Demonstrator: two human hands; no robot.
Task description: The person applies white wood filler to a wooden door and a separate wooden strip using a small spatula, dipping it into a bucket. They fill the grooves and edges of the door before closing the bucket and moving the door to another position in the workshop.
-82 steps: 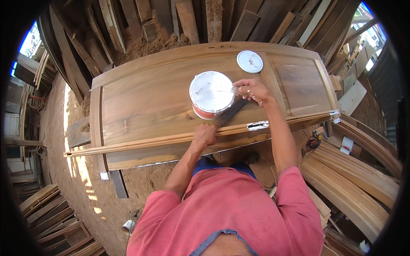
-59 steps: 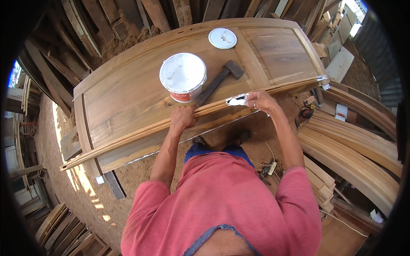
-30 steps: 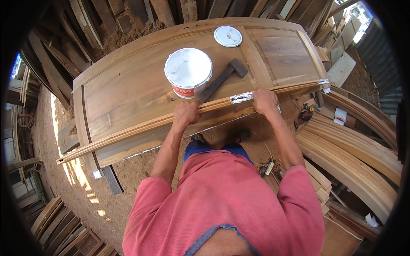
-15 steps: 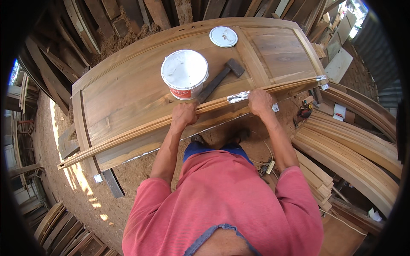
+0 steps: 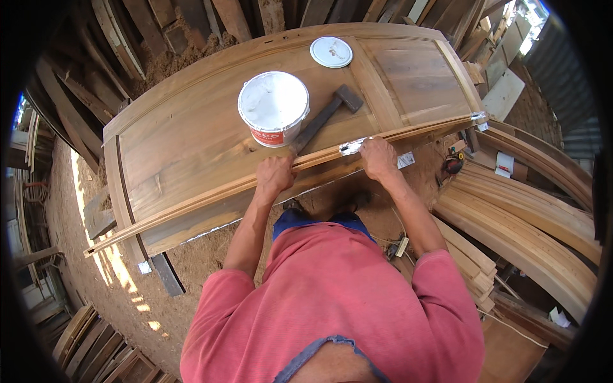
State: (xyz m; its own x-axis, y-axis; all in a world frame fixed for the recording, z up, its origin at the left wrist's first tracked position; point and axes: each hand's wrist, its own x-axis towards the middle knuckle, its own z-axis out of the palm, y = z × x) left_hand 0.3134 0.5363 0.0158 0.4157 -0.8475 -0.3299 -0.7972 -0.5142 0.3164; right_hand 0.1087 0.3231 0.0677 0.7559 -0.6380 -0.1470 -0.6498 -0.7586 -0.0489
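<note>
A long bundle of thin wooden strips (image 5: 204, 202) lies along the near edge of a panelled wooden door (image 5: 169, 169). My left hand (image 5: 276, 175) is closed round the bundle near its middle. Further right, my right hand (image 5: 379, 157) has its fingers closed at the right end of a shiny silvery wrapping (image 5: 351, 147) that circles the strips; the fingertips are partly hidden. A similar wrapping (image 5: 477, 116) binds the bundle's right end. Just beyond my hands, a white bucket (image 5: 273, 105) of white paste and a dark hammer (image 5: 319, 126) rest on the door.
A round white lid (image 5: 331, 52) lies farther back on the door. Stacked curved boards (image 5: 511, 223) fill the right side, with a red and black tool (image 5: 453, 163) beside them. Upright planks (image 5: 227, 22) lean behind the door. A dark beam (image 5: 167, 274) juts out beneath its left end.
My right hand has shifted a little left along the bundle, onto the silvery wrapping's end. My left hand keeps its grip. The whole view has shifted slightly.
</note>
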